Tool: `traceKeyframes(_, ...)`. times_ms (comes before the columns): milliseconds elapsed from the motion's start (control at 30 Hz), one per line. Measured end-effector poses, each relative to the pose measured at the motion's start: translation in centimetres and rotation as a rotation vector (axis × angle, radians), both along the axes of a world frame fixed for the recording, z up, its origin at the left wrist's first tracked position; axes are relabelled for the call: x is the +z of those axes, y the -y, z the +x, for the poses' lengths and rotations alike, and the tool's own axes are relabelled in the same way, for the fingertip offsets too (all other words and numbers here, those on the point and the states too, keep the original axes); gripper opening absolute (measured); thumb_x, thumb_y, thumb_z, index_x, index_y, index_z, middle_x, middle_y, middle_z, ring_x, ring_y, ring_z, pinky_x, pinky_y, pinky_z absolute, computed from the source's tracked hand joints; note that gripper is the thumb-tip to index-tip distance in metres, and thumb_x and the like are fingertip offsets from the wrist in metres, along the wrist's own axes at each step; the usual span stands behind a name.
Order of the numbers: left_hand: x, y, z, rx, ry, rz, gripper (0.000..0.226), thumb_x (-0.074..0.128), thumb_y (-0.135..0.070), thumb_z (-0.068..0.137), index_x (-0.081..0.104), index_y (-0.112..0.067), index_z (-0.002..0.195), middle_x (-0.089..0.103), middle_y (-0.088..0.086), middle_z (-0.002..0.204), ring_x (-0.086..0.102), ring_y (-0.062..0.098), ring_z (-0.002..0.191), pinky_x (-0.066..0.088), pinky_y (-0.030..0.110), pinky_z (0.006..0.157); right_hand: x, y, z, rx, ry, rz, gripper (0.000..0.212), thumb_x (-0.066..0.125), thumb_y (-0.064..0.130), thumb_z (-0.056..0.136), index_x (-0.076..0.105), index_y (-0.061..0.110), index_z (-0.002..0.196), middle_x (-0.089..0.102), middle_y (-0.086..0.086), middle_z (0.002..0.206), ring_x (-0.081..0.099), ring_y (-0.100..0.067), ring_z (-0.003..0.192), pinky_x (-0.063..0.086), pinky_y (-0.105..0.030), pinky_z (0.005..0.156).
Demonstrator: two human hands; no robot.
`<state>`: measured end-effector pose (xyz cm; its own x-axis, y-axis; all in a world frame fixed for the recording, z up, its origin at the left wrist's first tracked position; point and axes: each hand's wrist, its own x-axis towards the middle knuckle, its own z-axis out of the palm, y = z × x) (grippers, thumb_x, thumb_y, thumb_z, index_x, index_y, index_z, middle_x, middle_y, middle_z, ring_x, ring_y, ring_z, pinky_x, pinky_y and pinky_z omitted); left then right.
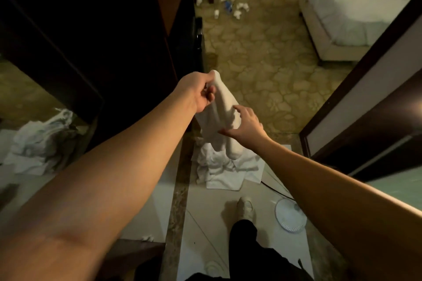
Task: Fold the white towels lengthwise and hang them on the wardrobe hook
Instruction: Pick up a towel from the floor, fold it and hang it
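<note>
A white towel (pixel 222 109) hangs folded in a long narrow strip in front of me, beside the edge of the dark wardrobe (pixel 109 41). My left hand (pixel 198 92) grips its top end, fingers curled round the cloth. Lower down, my right hand (pixel 245 124) holds the towel's middle between thumb and fingers. The towel's bottom end reaches a heap of more white towels (pixel 219 166) on the floor. No hook shows in the dark wardrobe side.
A mirror on the left reflects a towel pile (pixel 41 141). Crumpled paper litters the patterned carpet (pixel 230 4) beyond. A bed (pixel 365 2) stands at the far right, an open door (pixel 365 89) on the right. A white fan (pixel 290 214) lies by my foot.
</note>
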<state>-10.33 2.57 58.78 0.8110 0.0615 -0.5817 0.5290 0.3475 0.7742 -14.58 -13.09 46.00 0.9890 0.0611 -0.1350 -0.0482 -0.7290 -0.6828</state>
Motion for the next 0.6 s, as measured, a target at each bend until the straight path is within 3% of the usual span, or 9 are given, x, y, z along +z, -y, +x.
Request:
traceKeyframes(100, 4.2, 0.0, -4.2, 0.020, 0.074, -0.046, 0.010, 0.063, -0.014, 0.098, 0.058, -0.007, 0.094, 0.051, 0.003, 0.077, 0.046, 0.007, 0.054, 0.037, 0.017, 0.047, 3.7, 0.0, -2.7, -0.009, 0.014, -0.035, 0.091, 0.073, 0.071, 0.073, 0.042, 0.027, 0.147, 0.040, -0.001, 0.150, 0.037, -0.026, 0.139, 0.032, -0.051, 0.112)
traceKeyframes(167, 6.6, 0.1, -6.8, 0.030, 0.132, -0.073, 0.011, 0.061, -0.014, 0.099, 0.058, -0.008, 0.091, 0.050, 0.002, 0.075, 0.044, 0.007, 0.055, 0.035, 0.017, 0.049, 5.8, 0.2, -4.3, -0.006, 0.027, -0.023, 0.067, 0.072, 0.062, 0.082, 0.056, 0.022, 0.134, 0.051, -0.005, 0.138, 0.044, -0.029, 0.130, 0.038, -0.047, 0.105)
traceKeyframes(233, 8.5, 0.2, -9.4, 0.047, 0.183, -0.087, 0.013, 0.059, -0.013, 0.100, 0.059, -0.009, 0.088, 0.050, 0.001, 0.073, 0.043, 0.007, 0.055, 0.034, 0.016, 0.048, 7.7, 0.5, -6.1, 0.007, 0.053, 0.070, 0.030, 0.070, 0.046, 0.091, 0.068, 0.020, 0.105, 0.063, -0.003, 0.105, 0.060, -0.030, 0.107, 0.046, -0.036, 0.081)
traceKeyframes(300, 9.9, 0.2, -12.0, 0.080, 0.224, -0.068, 0.013, 0.059, -0.013, 0.101, 0.059, -0.009, 0.088, 0.051, 0.001, 0.073, 0.043, 0.007, 0.054, 0.034, 0.017, 0.047, 9.6, 1.0, -8.1, 0.014, 0.033, 0.204, 0.013, 0.070, 0.038, 0.092, 0.068, 0.028, 0.085, 0.066, 0.007, 0.079, 0.065, -0.019, 0.079, 0.045, -0.027, 0.062)
traceKeyframes(433, 11.0, 0.0, -16.8, 0.192, 0.281, 0.012, 0.013, 0.059, -0.014, 0.101, 0.060, -0.008, 0.089, 0.055, 0.003, 0.078, 0.047, 0.009, 0.060, 0.043, 0.022, 0.063, 12.2, 3.0, -12.5, 0.069, -0.090, 0.401, 0.012, 0.074, 0.037, 0.090, 0.071, 0.033, 0.080, 0.072, 0.015, 0.068, 0.067, 0.006, 0.062, 0.047, -0.008, 0.052)
traceKeyframes(500, 10.7, -0.1, -19.2, 0.252, 0.260, 0.010, 0.016, 0.059, -0.017, 0.101, 0.060, -0.008, 0.088, 0.055, 0.004, 0.078, 0.050, 0.011, 0.062, 0.046, 0.024, 0.068, 13.2, 4.1, -14.8, 0.106, -0.137, 0.437, 0.014, 0.073, 0.040, 0.091, 0.073, 0.029, 0.082, 0.075, 0.016, 0.072, 0.070, 0.004, 0.066, 0.049, -0.010, 0.053)
traceKeyframes(600, 9.8, 0.0, -23.2, 0.326, 0.243, -0.013, 0.015, 0.059, -0.018, 0.101, 0.059, -0.007, 0.092, 0.055, 0.002, 0.075, 0.054, 0.007, 0.053, 0.049, 0.021, 0.058, 14.4, 5.5, -18.4, 0.158, -0.155, 0.461, 0.022, 0.070, 0.047, 0.091, 0.075, 0.028, 0.083, 0.077, 0.010, 0.078, 0.073, -0.003, 0.072, 0.053, -0.014, 0.055)
